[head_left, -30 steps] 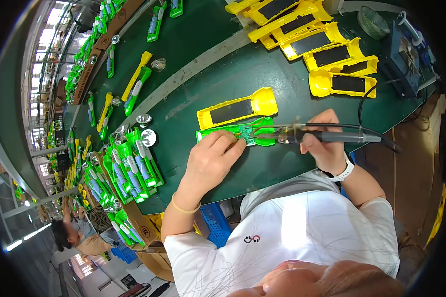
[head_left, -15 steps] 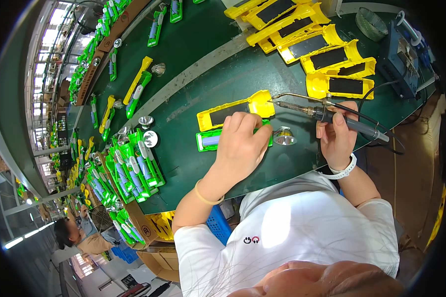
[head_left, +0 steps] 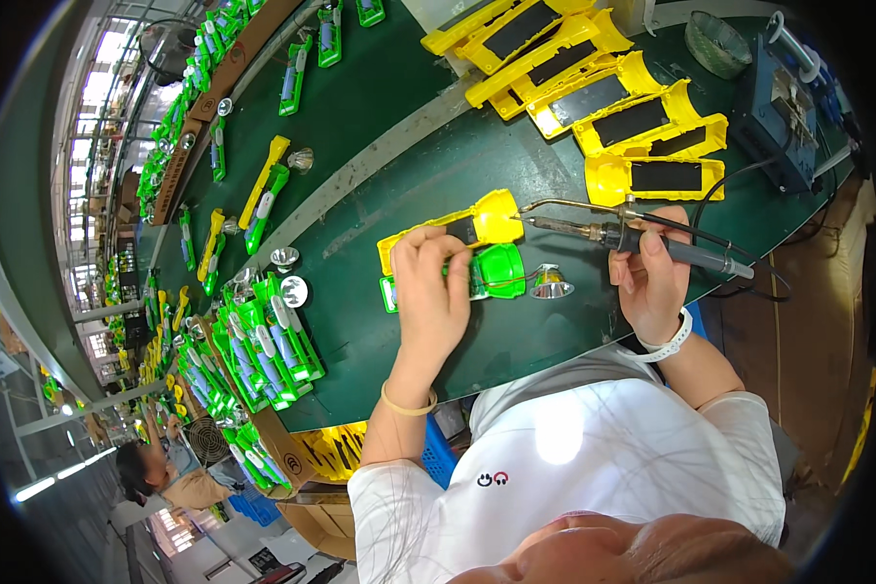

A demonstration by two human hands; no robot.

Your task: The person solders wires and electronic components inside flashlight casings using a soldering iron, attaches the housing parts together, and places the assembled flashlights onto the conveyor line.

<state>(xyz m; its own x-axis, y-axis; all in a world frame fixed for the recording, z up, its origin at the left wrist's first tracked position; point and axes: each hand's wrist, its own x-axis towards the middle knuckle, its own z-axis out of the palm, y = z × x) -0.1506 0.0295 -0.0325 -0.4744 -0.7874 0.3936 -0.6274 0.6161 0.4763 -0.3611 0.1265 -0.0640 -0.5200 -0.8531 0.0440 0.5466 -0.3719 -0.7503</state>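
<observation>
soldering iron (head_left: pixel 608 235) in right hand (head_left: pixel 655 290), carton (head_left: pixel 238 66) holding green lamp bodies (head_left: pixel 202 70)

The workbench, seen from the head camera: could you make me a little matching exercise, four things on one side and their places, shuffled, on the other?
Things
1. Soldering iron
2. Row of yellow shells
3. Tan band
4. Silver cup nearest the iron's tip

Places
A. Just right of the green case
B. In the right hand
C. Overlapping, near the picture's top
D. Around the left wrist

Pairs: 1-B, 2-C, 3-D, 4-A
</observation>
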